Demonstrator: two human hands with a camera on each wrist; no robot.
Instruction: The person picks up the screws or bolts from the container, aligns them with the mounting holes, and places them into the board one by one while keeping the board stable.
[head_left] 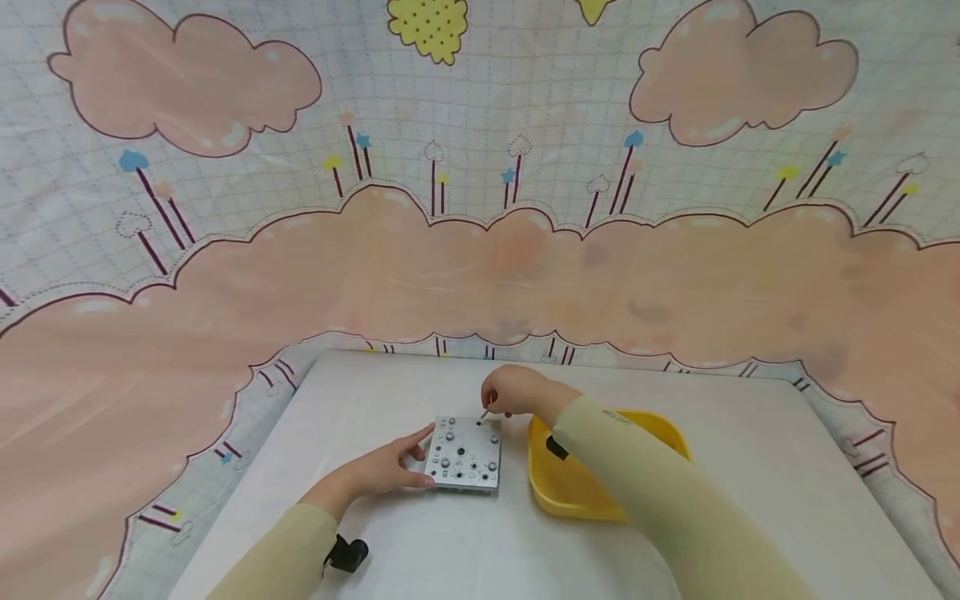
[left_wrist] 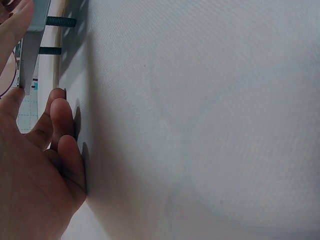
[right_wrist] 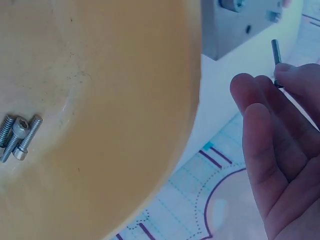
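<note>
We see the left hand at the left side of a square, silver-grey metal plate, gripping it between the forefinger, near the far corner, and the thumb, at the near one. The plate lies flat side up on the white cloth-covered table, and in the left wrist view dark threaded shanks jut from its underside.

We find the right hand above and just beyond the plate's far right corner, thumb and forefinger pinching a slim, straight grey metal rod. Its other fingers lie bent and bare of anything. The relation we judge to matter is between rod and plate: the rod's long axis slants from the fingertips down and leftward, its free end pointing at a small dark round hole near the far edge. Whether the tip touches the plate, we cannot tell. The right hand is the nearer one to that hole.

Under the right forearm we see a yellow, round-cornered plastic basin just right of the plate, with several silver socket-head metal screws lying together inside.
</note>
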